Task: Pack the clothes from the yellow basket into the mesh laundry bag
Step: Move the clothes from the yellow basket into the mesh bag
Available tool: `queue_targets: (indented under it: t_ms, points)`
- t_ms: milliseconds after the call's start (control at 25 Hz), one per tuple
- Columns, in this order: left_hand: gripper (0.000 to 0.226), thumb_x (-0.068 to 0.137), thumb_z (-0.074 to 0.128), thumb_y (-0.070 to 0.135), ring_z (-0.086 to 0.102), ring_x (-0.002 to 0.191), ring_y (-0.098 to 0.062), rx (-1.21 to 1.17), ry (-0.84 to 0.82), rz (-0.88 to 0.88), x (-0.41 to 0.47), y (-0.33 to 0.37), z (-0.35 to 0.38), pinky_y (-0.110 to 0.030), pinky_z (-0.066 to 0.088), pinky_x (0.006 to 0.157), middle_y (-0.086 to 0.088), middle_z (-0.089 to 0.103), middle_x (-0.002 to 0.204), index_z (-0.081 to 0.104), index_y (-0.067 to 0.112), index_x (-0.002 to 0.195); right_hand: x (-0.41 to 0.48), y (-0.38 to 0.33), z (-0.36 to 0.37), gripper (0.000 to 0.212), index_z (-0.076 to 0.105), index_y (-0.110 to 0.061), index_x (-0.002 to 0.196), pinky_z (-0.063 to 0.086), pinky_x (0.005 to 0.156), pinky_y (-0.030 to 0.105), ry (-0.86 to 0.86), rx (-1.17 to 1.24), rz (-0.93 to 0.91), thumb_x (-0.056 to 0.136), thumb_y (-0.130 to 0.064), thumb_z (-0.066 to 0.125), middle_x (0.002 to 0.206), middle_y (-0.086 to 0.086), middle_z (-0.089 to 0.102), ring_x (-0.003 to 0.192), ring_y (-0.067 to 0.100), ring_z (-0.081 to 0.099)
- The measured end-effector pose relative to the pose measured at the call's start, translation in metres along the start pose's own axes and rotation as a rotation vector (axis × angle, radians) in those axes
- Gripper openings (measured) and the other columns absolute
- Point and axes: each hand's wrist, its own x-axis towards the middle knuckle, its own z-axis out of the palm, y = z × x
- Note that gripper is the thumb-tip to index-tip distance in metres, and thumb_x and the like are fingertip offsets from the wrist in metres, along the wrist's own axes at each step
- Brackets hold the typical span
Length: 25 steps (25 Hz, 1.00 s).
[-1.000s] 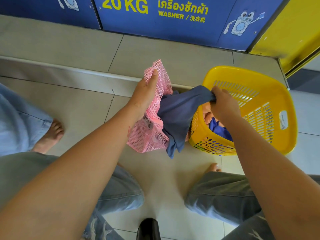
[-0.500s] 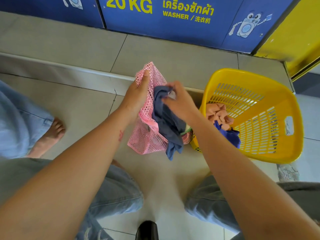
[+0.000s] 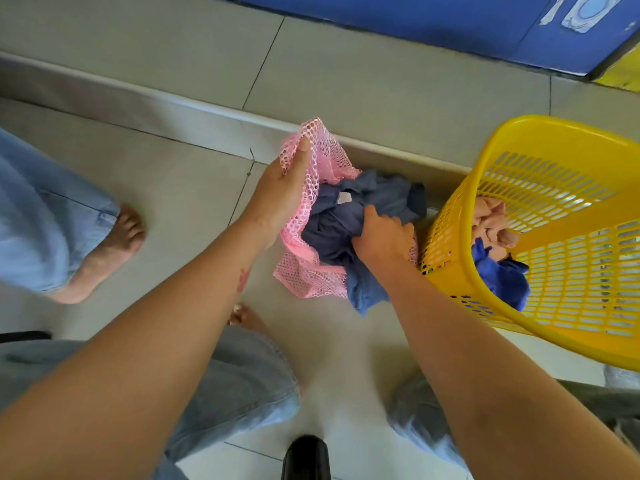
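Tiled floor [image 3: 166, 188]. Left hand [image 3: 280, 199] gripping mesh bag [image 3: 311, 280], right hand [image 3: 381, 239] fingers [image 3: 371, 216] clutching grey garment [image 3: 367, 199], half in; more clothes [image 3: 493, 221] waiting in yellow basket [image 3: 519, 356].

Just left of the yellow basket [image 3: 571, 351], grey-blue cloth [image 3: 381, 192] filled the mouth of the mesh bag [image 3: 311, 282], leaving my right grip [image 3: 381, 237] little room beside the basket wall. Inside the basket, open space lay above the peach garment [image 3: 491, 223] and blue garment [image 3: 502, 278].

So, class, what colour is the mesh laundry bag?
The mesh laundry bag is pink; head view.
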Motion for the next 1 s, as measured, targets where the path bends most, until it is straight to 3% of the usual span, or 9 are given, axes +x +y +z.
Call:
queue_targets:
  t_ms: [200, 280, 360, 400, 560, 680, 800, 880, 1000]
  points:
    - [0.052, 0.100, 0.028, 0.053, 0.047, 0.120, -0.004, 0.134, -0.148, 0.081, 0.002, 0.005, 0.010, -0.022, 0.035, 0.102, 0.005, 0.056, 0.134, 0.045, 0.027, 0.141, 0.001, -0.037, -0.019, 0.023, 0.061, -0.007, 0.095, 0.044, 0.065, 0.046, 0.301, 0.245, -0.418, 0.073, -0.012, 0.060, 0.088, 0.015, 0.064, 0.085, 0.040, 0.058]
    - [0.053, 0.100, 0.025, 0.053, 0.044, 0.131, -0.010, 0.137, -0.169, 0.113, 0.001, 0.013, 0.014, -0.023, 0.031, 0.105, 0.004, 0.050, 0.143, 0.040, 0.028, 0.145, -0.005, -0.045, -0.020, 0.024, 0.061, -0.005, 0.106, 0.049, 0.075, 0.052, 0.106, 0.235, -0.543, 0.082, -0.009, 0.057, 0.107, 0.019, 0.061, 0.100, 0.044, 0.056]
    - [0.052, 0.101, 0.026, 0.052, 0.045, 0.130, -0.009, 0.120, -0.170, 0.165, -0.004, 0.023, 0.015, -0.024, 0.031, 0.105, 0.006, 0.052, 0.141, 0.040, 0.027, 0.145, -0.011, -0.045, -0.019, 0.047, 0.042, -0.014, 0.139, 0.037, 0.104, 0.052, -0.269, -0.087, -0.490, 0.093, -0.022, 0.053, 0.145, 0.012, 0.040, 0.135, 0.035, 0.035]
    - [0.052, 0.101, 0.027, 0.052, 0.048, 0.126, -0.008, 0.070, -0.179, 0.184, -0.006, 0.028, 0.014, -0.027, 0.033, 0.106, 0.007, 0.055, 0.136, 0.041, 0.026, 0.144, -0.012, -0.043, -0.018, 0.055, 0.032, -0.018, 0.146, 0.029, 0.111, 0.050, -0.354, -0.240, -0.454, 0.095, -0.026, 0.051, 0.154, 0.007, 0.028, 0.142, 0.029, 0.024]
    - [0.061, 0.096, 0.033, 0.058, 0.040, 0.138, -0.013, -0.227, -0.141, 0.214, -0.004, 0.052, -0.006, -0.044, 0.029, 0.116, 0.002, 0.044, 0.150, 0.032, 0.024, 0.148, 0.005, -0.034, -0.009, 0.055, 0.025, -0.022, 0.150, 0.016, 0.115, 0.051, -0.398, -0.455, -0.281, 0.098, -0.031, 0.041, 0.159, 0.001, 0.018, 0.146, 0.023, 0.013]
    - [0.091, 0.074, 0.041, 0.076, 0.041, 0.138, -0.014, -0.328, -0.094, 0.276, 0.004, 0.063, -0.017, -0.048, 0.031, 0.114, 0.002, 0.044, 0.150, 0.033, 0.025, 0.149, 0.021, -0.018, -0.008, 0.050, 0.035, -0.028, 0.147, 0.009, 0.114, 0.053, -0.416, -0.508, -0.207, 0.097, -0.036, 0.037, 0.159, -0.001, 0.021, 0.145, 0.023, 0.014]
    - [0.079, 0.085, 0.037, 0.073, 0.041, 0.137, -0.013, -0.249, -0.058, 0.236, 0.001, 0.059, -0.011, -0.047, 0.030, 0.115, 0.003, 0.045, 0.149, 0.033, 0.025, 0.148, 0.015, -0.007, -0.004, 0.041, 0.051, -0.028, 0.135, 0.024, 0.109, 0.047, -0.371, -0.410, -0.251, 0.097, -0.036, 0.038, 0.145, 0.002, 0.045, 0.135, 0.026, 0.035]
    - [0.067, 0.093, 0.032, 0.065, 0.041, 0.137, -0.011, -0.165, -0.057, 0.186, -0.005, 0.050, -0.005, -0.042, 0.028, 0.117, 0.005, 0.044, 0.149, 0.035, 0.025, 0.147, 0.004, -0.007, -0.009, 0.034, 0.060, -0.025, 0.122, 0.042, 0.094, 0.041, -0.305, -0.197, -0.263, 0.095, -0.034, 0.043, 0.128, 0.006, 0.060, 0.119, 0.031, 0.053]
    - [0.064, 0.096, 0.029, 0.062, 0.037, 0.139, -0.012, -0.055, -0.061, 0.108, -0.021, 0.044, 0.004, -0.035, 0.025, 0.116, 0.004, 0.041, 0.151, 0.036, 0.023, 0.147, -0.010, -0.013, -0.040, 0.037, 0.052, -0.022, 0.131, 0.048, 0.080, 0.038, -0.254, 0.048, -0.273, 0.096, -0.030, 0.044, 0.125, 0.010, 0.062, 0.111, 0.034, 0.059]
